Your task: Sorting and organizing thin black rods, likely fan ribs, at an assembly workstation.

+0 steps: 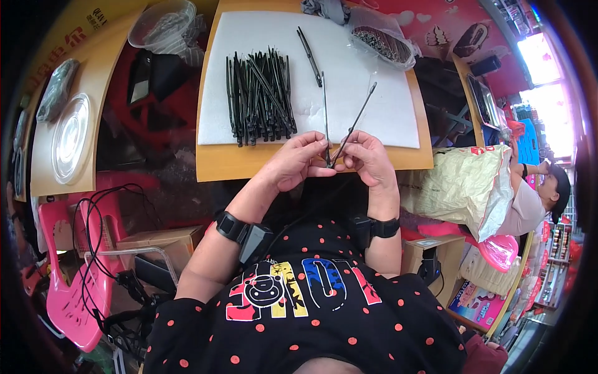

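Two thin black rods (359, 116) make a narrow V above the near edge of the table, their lower ends meeting between my hands. My left hand (299, 161) pinches the left rod near its bottom, thumb and forefinger closed. The right rod is pinched in my right hand (369, 157), close to where both meet. Whether they are joined there is hidden by my fingers. On the white foam sheet (349, 118) to the left lies a thick pile of similar black rods (260, 96). A couple more rods (309, 55) lie together farther back.
A clear plastic bag of small dark parts (381, 45) sits at the back right, beside grey cloth (325, 9). Pink chairs (75, 280) stand at left, with cables over one. A large woven sack (458, 184) is at right, near another person (532, 193).
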A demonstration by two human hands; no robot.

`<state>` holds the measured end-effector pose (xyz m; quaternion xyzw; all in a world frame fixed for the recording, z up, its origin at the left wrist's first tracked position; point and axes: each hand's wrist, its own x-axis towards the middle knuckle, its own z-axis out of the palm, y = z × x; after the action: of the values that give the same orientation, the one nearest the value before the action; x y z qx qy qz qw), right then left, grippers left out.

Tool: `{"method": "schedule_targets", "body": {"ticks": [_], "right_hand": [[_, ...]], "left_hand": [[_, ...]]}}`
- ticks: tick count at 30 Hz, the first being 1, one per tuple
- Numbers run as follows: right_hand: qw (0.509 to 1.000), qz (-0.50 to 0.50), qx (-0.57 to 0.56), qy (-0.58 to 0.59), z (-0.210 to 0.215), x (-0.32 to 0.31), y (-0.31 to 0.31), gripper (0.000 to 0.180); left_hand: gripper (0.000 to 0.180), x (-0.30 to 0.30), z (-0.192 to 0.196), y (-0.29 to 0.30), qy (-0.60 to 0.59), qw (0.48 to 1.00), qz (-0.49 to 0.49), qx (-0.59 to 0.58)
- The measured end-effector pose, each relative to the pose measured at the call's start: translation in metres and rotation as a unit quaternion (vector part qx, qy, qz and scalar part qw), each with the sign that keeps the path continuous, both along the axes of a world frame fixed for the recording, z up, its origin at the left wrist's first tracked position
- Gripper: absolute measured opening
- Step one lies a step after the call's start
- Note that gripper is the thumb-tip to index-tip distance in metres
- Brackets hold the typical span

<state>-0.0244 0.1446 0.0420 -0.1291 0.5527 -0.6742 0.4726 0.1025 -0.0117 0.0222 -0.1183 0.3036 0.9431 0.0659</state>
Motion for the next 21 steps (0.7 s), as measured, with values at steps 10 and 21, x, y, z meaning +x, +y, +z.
{"method": "schedule_targets", "body": {"ticks": [10,21], "right_hand": [[0.999,-0.005,-0.004,-0.035,-0.0026,0.0010,-0.0020,0.004],[0.998,0.002,0.032,-0.048,-0.0033,0.0000,-0.0036,0.005]], "left_hand": [[0.017,0.0004,-0.0017,0.0007,0.008,1.000,0.004,0.006],[0.018,0.0012,0.0025,0.0027,0.027,0.999,0.014,0.009]]}}
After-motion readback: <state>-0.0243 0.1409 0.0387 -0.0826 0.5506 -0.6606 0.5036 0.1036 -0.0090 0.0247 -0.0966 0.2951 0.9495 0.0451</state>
